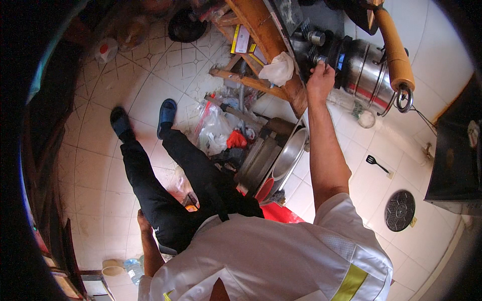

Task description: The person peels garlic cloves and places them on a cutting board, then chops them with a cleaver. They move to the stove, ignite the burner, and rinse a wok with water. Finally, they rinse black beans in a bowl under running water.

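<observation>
My right hand (321, 81) reaches out to the front of a gas stove, its thumb and fingers closed on a metal control knob (320, 59). A second knob (317, 38) sits beside it. Close to that hand, a stainless steel pot (367, 75) stands on the stove, and a pan's wooden handle (395, 56) with a metal ring crosses in front of it. A crumpled white cloth (278, 69) lies against the wooden frame under the stove. My left hand (144, 222) hangs beside my thigh; its fingers are mostly hidden.
A stainless steel sink (290, 156) lies near my right side. Plastic bags (216, 128) and a wooden stand (248, 81) are on the tiled floor. A black spatula (376, 164) and a round black perforated disc (400, 210) hang on the wall. A dark wok (187, 25) rests farther off.
</observation>
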### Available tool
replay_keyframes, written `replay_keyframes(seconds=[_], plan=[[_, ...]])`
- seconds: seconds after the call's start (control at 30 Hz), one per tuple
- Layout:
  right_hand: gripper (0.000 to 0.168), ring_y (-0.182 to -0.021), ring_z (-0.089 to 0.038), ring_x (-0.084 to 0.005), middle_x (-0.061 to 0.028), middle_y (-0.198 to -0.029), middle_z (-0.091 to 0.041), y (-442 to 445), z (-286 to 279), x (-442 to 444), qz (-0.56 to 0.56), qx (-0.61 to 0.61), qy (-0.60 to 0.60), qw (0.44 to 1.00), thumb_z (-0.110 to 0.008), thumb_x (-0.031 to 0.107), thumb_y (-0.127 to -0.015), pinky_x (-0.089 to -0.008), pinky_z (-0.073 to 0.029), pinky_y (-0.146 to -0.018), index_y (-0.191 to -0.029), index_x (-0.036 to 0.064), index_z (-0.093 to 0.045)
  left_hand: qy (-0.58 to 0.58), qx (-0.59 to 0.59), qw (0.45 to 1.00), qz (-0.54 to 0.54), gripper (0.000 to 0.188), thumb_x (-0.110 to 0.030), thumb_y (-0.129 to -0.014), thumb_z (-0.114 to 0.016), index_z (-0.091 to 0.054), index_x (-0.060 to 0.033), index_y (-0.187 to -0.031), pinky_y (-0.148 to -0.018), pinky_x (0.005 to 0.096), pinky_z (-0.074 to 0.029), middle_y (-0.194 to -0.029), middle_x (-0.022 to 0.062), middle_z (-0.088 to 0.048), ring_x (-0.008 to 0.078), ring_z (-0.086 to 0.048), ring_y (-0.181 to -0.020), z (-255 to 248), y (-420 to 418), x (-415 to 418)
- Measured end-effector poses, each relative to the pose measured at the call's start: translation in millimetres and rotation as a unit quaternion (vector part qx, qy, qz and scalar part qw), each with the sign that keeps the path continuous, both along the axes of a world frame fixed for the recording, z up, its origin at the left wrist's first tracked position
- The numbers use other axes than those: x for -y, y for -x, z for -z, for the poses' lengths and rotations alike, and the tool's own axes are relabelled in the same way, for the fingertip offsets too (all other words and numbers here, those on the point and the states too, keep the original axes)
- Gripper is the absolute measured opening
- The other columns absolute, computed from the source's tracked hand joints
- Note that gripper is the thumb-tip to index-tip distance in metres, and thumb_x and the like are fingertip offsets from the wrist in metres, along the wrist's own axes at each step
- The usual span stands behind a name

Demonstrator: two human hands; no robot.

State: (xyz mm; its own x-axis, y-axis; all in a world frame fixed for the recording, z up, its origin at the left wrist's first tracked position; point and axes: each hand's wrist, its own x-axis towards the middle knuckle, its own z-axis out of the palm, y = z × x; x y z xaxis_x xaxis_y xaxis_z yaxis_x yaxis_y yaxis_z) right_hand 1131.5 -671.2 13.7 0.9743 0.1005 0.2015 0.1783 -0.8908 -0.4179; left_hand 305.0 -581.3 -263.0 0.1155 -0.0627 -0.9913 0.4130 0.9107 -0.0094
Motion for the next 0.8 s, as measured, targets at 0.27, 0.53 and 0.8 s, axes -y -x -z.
replay_keyframes(seconds=[0.27,0.53,0.8], plan=[[0.031,-0.064,-0.055,-0.0094,-0.0032,-0.077,-0.065,1.6,-0.4,0.0,0.016,0.004,-0.012,1.000,-0.061,0.032,-0.103,-0.0272,-0.044,-0.058,-0.103,0.001,-0.060,0.044,0.041,0.997,-0.058,0.038,-0.032,-0.106,-0.039,-0.062,-0.0039,-0.119,-0.095,0.0423,-0.054,-0.117,0.0109,-0.070,0.0276,-0.067,-0.104,20.9,16.9,3.5],[0.034,-0.070,-0.060,-0.0130,-0.0052,-0.077,-0.067,11.8,-7.3,-15.7,0.006,0.016,0.015,1.000,-0.061,0.033,-0.102,-0.0308,-0.048,-0.066,-0.101,-0.001,-0.060,0.049,0.042,0.992,-0.110,0.035,-0.030,-0.104,-0.044,-0.059,-0.0026,-0.121,-0.092,0.0428,-0.055,-0.115,0.0126,-0.070,0.0278,-0.067,-0.103,10.7,4.2,2.0],[0.037,-0.071,-0.061,-0.0147,-0.0059,-0.078,-0.068,8.0,-5.0,-15.3,0.012,0.024,0.029,0.999,-0.061,0.035,-0.102,-0.0318,-0.049,-0.069,-0.102,-0.002,-0.061,0.008,0.033,0.999,-0.019,0.018,-0.011,-0.100,-0.054,-0.058,-0.0032,-0.116,-0.084,0.0365,-0.057,-0.109,0.0099,-0.069,0.0223,-0.067,-0.094,1.1,-15.2,-6.9]])
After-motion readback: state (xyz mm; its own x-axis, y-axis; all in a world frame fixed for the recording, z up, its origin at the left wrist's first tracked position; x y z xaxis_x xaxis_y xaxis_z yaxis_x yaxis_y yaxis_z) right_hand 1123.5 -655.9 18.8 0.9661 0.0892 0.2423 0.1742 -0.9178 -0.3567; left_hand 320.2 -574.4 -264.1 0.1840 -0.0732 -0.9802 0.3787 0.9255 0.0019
